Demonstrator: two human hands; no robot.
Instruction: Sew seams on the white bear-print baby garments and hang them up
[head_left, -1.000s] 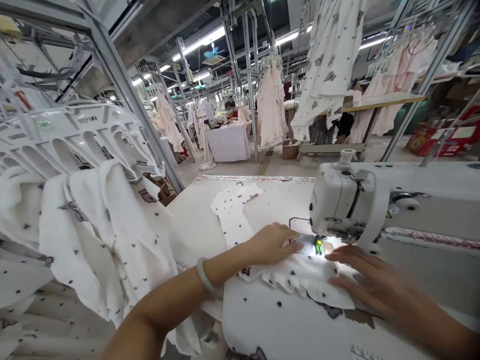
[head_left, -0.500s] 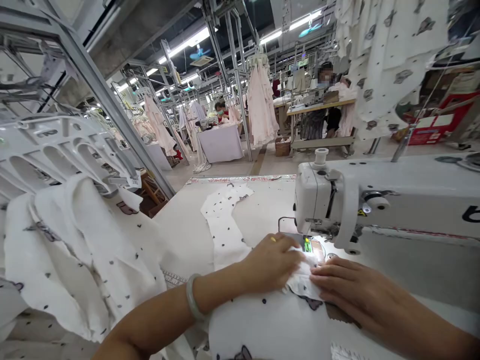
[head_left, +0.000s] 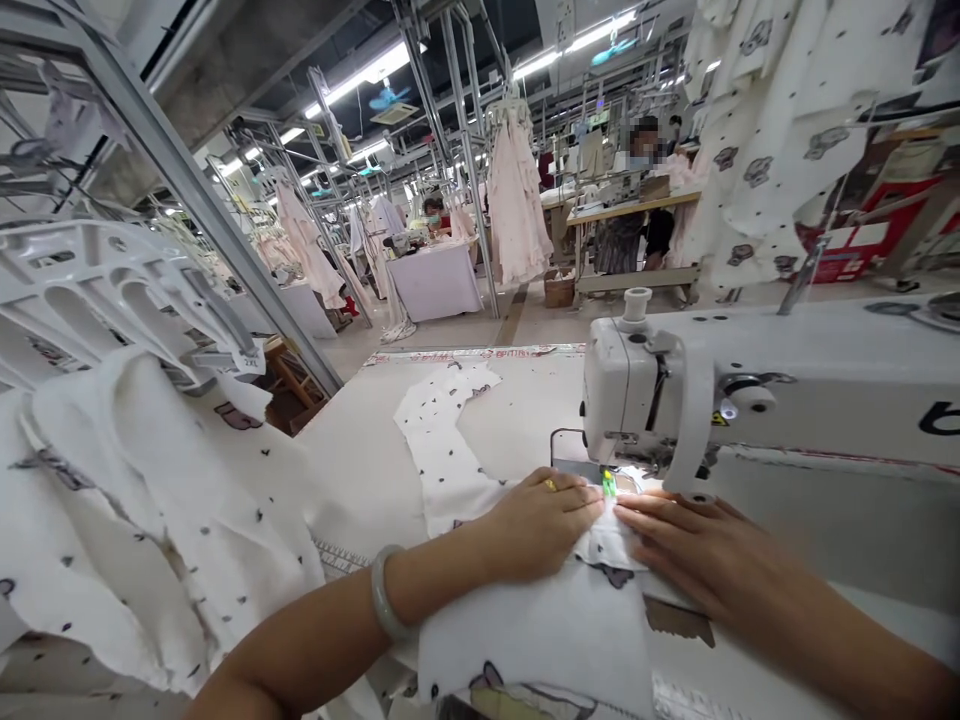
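White cloth with a small dark print [head_left: 607, 548] lies under the lit needle area of a white sewing machine [head_left: 637, 390]. A green and yellow presser foot [head_left: 608, 483] stands at the cloth's far edge. My left hand [head_left: 536, 525], with a ring and a bangle at the wrist, rests its outstretched fingers on the cloth just left of the foot; its thumb is hidden. On the right side, my right hand [head_left: 690, 545] lies flat, fingertips on the cloth close to the foot. More of the cloth hangs toward me below both hands.
A curved printed cloth piece [head_left: 442, 430] lies on the white machine table [head_left: 360, 430]. Printed garment pieces [head_left: 202, 510] hang from a white hanger rack [head_left: 112, 290] at left. Printed cloth [head_left: 787, 150] hangs at upper right. Co-workers sit at tables farther back.
Both hands have moved slightly forward to the presser foot, with the cloth between them flatter. My left fingers have straightened from a bent grip. The view has shifted a little.
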